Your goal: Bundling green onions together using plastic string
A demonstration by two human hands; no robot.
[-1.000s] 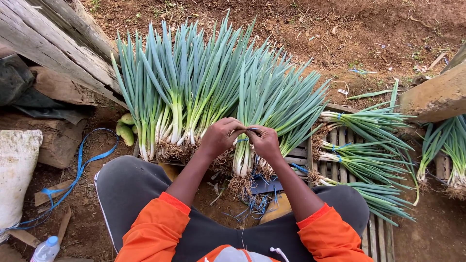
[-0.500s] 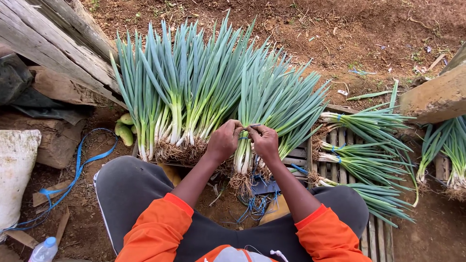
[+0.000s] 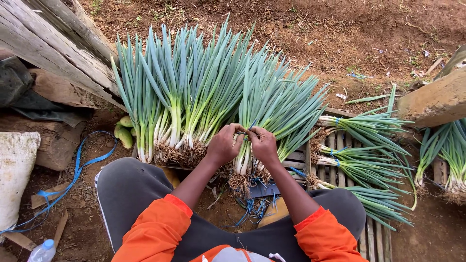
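I sit on the ground with a bunch of green onions [image 3: 272,104] lying in front of me, roots toward me. My left hand [image 3: 224,144] and my right hand [image 3: 264,144] meet over its white stems and pinch a thin blue tie [image 3: 241,132] stretched between the fingers around the bunch. To the left lies a wider row of bundled green onions [image 3: 179,92], leaves pointing away. Loose blue ties [image 3: 252,208] lie between my knees.
Tied onion bunches [image 3: 369,160] rest on a wooden slat crate [image 3: 335,145] at right, more at the far right [image 3: 446,150]. Weathered planks [image 3: 48,43] slant at upper left. A white sack [image 3: 14,179], blue strap [image 3: 77,170], plastic bottle [image 3: 42,251] and green fruits [image 3: 124,136] lie left.
My hands have stayed over the bunch's stems, fingers shifting slightly closer together on the blue tie. Nothing else has moved.
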